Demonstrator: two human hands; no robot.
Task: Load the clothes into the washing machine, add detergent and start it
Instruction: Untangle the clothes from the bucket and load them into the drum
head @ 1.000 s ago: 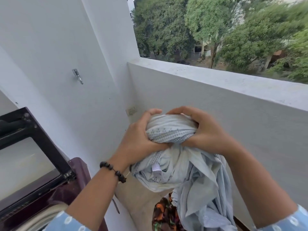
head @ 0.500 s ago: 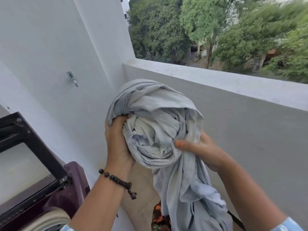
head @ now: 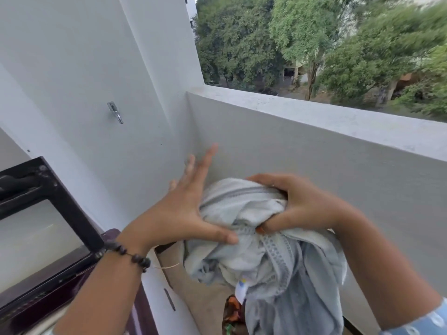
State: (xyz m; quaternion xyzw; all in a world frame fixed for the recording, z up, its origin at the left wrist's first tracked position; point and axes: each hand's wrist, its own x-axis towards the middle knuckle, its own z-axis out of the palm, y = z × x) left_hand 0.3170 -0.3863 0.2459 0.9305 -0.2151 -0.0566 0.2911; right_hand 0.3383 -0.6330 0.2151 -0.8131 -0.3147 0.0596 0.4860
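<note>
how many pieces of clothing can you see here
2. A pale grey garment is bunched between the left hand and right hand; a dark orange-patterned piece lies below it. More may be hidden underneath.

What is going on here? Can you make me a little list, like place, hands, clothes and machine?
place: a balcony with a white parapet wall, trees beyond it
left hand: fingers spread straight, thumb pressing the cloth
right hand: fingers curled round the top of the cloth
grey cloth: a bunched bundle, its lower end hanging down
washing machine: at lower left, maroon body, dark-framed lid raised
bracelet: dark beads on the left wrist
patterned cloth: orange and dark, below the bundle
</note>
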